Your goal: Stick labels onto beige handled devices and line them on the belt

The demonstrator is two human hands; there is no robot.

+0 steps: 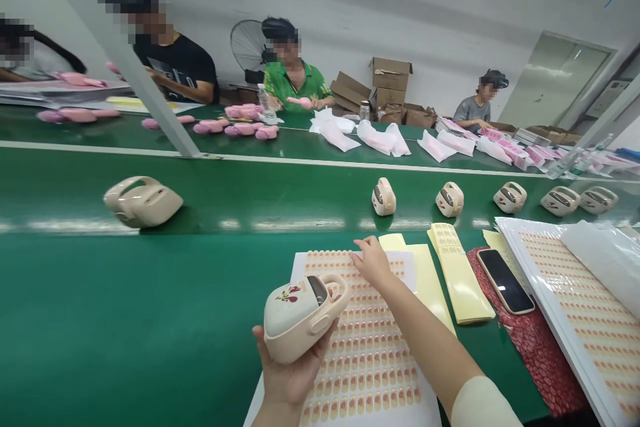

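My left hand [293, 380] is wrapped from below around a cream device with a loop handle [295, 320]. Its pale top carries a small red flower print beside a dark window. Beneath it lies a white sheet of stickers [373, 360] with rows of small oval orange-and-cream labels. My right hand [373, 263] reaches to the top rows of that sheet; thumb and index finger point left with their tips slightly apart, at the sheet's surface. Whether a sticker clings to a fingertip is too small to tell.
Similar cream devices [145, 203] stand along the green belt [280, 197]. Right of me lie yellow sticker strips [463, 280], a phone [506, 281] on red bubble wrap [537, 360], and more sticker sheets [580, 293]. Across the belt, several people handle pink items [80, 115] and white pouches [375, 137].
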